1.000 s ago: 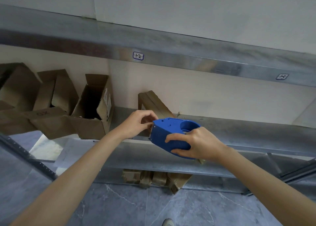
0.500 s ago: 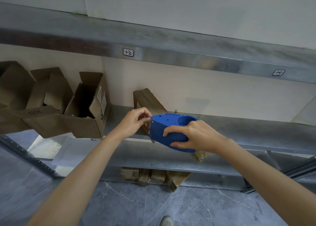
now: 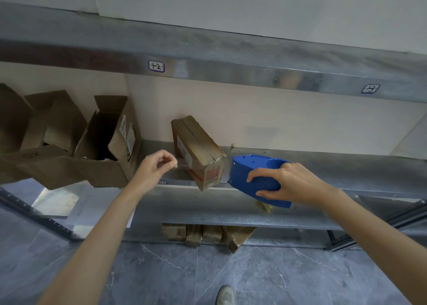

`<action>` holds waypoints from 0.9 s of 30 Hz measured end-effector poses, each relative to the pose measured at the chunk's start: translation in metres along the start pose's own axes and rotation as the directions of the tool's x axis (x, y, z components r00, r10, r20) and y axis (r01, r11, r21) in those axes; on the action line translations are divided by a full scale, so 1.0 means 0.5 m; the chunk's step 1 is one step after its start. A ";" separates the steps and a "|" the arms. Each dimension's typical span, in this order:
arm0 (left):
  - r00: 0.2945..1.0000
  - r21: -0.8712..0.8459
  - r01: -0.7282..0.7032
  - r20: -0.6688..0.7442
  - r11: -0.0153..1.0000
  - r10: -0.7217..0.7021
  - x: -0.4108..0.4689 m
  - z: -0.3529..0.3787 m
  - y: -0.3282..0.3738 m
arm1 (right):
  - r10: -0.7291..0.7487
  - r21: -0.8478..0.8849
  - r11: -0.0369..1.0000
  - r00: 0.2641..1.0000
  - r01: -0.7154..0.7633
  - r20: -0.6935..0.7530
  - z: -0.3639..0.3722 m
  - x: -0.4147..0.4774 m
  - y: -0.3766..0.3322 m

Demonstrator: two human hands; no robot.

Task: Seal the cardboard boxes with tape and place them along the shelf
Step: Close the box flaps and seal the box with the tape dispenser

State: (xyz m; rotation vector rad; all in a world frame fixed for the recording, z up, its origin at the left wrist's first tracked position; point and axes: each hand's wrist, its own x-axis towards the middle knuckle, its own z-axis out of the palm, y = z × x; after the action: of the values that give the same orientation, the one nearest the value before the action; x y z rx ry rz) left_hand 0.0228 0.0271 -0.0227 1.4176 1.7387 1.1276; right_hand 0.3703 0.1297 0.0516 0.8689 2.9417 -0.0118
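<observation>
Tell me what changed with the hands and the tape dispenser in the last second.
The hands drew apart: the right hand, gripping the blue tape dispenser, went right, while the left hand went left, pinching what looks like clear tape pulled from it. The small box between them now shows. That box, the open boxes and the shelf stayed put.

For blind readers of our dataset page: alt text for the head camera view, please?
A person's right hand holds a blue tape dispenser beside a cardboard box on a metal shelf, while the left hand pinches clear tape at its other side. Open boxes sit farther left.
</observation>
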 end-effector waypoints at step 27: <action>0.993 -0.088 0.012 -0.113 0.996 -0.022 0.026 0.112 -0.013 | 0.089 -0.032 0.996 0.995 -0.088 0.048 0.029 0.004 0.043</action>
State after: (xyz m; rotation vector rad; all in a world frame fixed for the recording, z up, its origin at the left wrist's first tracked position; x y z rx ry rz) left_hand 0.0652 0.0521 -0.0527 1.3061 1.7534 1.2815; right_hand 0.3814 0.1487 0.0374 0.9791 2.8479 0.0154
